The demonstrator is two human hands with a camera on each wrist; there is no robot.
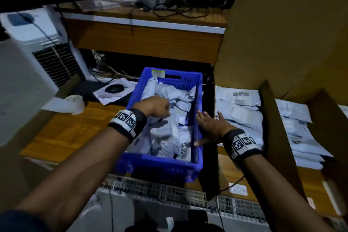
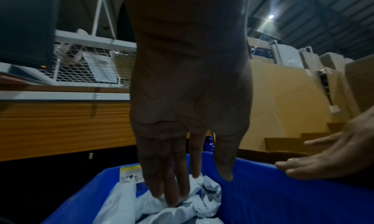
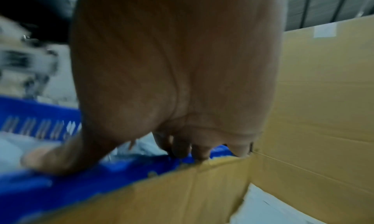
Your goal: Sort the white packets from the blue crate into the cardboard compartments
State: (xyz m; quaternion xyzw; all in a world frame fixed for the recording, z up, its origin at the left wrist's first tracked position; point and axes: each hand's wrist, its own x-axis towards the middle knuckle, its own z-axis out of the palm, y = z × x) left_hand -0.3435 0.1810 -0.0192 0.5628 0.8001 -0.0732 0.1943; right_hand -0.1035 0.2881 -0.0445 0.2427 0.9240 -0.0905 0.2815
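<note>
Left hand [image 1: 157, 106] dips into the blue crate [image 1: 197, 115], straight fingers [image 2: 172, 190] touching a crumpled white packet [image 2: 194, 200], grip not closed, right hand [image 1: 211, 128] flat on the rim, so next comes a pinch and lift toward the cardboard compartments [image 1: 267, 111].

Right hand [image 3: 174, 86] rests spread on the blue crate [image 3: 60, 184] rim beside cardboard [image 3: 323, 115].

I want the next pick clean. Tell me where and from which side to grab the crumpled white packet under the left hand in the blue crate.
Probably from above: the crumpled white packet lies on top of the pile, walled in by the blue crate. Pinch a raised fold near its middle, where the left hand already touches it with straight fingers, and lift upward. The right hand rests open on the crate's right rim.
</note>
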